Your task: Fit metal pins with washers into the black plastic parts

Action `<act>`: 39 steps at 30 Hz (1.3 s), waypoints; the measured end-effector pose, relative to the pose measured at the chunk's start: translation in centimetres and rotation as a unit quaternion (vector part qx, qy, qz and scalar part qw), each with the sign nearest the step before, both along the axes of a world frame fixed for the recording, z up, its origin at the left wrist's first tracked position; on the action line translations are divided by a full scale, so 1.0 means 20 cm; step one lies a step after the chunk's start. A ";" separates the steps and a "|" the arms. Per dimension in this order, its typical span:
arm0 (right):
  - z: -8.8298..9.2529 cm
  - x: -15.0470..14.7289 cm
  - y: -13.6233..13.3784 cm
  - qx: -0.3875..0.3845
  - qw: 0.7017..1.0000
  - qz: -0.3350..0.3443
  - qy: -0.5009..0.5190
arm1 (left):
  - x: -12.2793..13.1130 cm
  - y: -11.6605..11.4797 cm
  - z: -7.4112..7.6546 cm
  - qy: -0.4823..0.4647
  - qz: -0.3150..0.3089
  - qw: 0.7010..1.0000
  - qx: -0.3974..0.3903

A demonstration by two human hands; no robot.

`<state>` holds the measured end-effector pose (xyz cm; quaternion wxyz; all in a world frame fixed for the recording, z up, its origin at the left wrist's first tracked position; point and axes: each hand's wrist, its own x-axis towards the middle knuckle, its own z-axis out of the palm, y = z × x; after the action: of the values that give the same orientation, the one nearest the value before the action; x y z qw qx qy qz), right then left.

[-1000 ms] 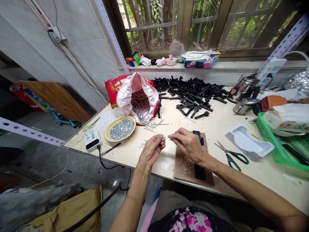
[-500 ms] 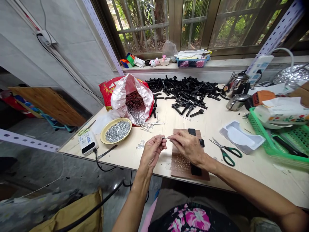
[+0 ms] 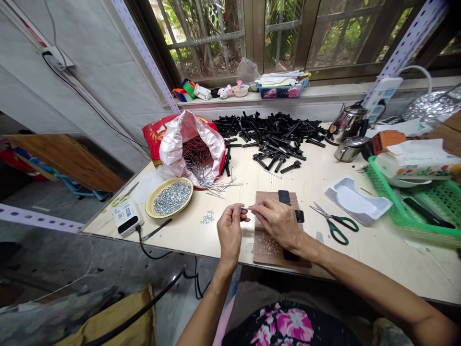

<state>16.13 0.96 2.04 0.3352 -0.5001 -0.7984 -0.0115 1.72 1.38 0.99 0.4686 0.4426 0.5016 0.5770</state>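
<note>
Both hands meet over the front of the table, fingertips pinched on a thin silvery metal rod (image 3: 245, 208). My left hand (image 3: 230, 233) grips its left end and my right hand (image 3: 275, 222) its right end; most of the rod is hidden by fingers. Under my right hand lies a brown wooden board (image 3: 266, 252) with black pads. Left of my left hand is a small heap of tiny metal pieces (image 3: 207, 217). A yellow dish (image 3: 149, 201) holds many more. Metal rods (image 3: 219, 183) spill from the mouth of a red and white bag (image 3: 169, 149).
Black plastic parts (image 3: 273, 134) are piled at the back. Green-handled scissors (image 3: 334, 226) lie right of the board, near a white plastic tray (image 3: 356, 199) and a green basket (image 3: 406, 216). A white device (image 3: 127, 216) and a dark blade (image 3: 157, 229) lie at front left.
My left hand has turned more upright, its wrist shifting right. The pinch on the rod continues, and the whole view has shifted slightly.
</note>
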 end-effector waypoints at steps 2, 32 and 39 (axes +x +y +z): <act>-0.01 0.00 -0.01 0.011 1.000 -0.007 -0.010 | 0.01 -0.01 -0.01 0.038 0.022 0.999 0.012; -0.10 0.25 -0.05 -0.071 0.997 -0.038 0.022 | 0.13 0.13 -0.06 -0.039 -0.187 0.969 -0.156; -0.11 0.31 -0.04 -0.113 0.989 -0.004 0.092 | 0.17 0.15 -0.04 -0.114 -0.221 0.942 -0.224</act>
<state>22.40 0.14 -0.24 0.3485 -0.5367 -0.7585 0.1230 5.07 4.31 0.29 0.7257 0.3573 0.4501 0.3784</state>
